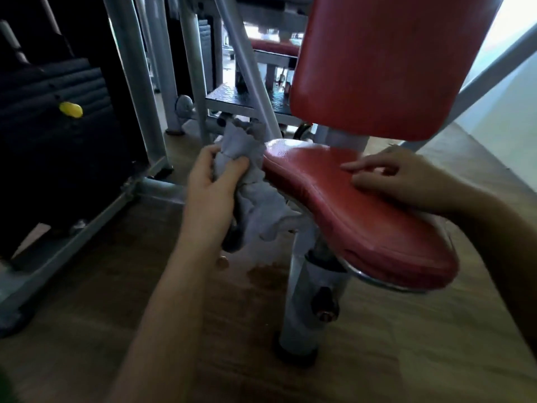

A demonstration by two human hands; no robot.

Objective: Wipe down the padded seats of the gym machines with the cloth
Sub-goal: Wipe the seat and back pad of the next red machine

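Two bare hands at a red gym seat, the left one holding a cloth.

Both forearms reach in from the bottom over a wooden floor [406,350]. The left hand [209,184] grasps a bunched pale grey cloth [258,205], thumb and fingers curled round it; the cloth is just beside the seat's left edge, its loose end hanging below the hand. The right hand [401,175] lies relaxed on top of the padded seat [363,222], fingers loosely bent, fingertips touching the vinyl and holding nothing. A grey post [305,324] with a dark knob [324,303] carries the seat. Behind it rises a red backrest [377,62]. Far left, a dark weight stack [43,91] has a yellow pin [71,109]. Beyond, blurred, stand more grey machine frames.
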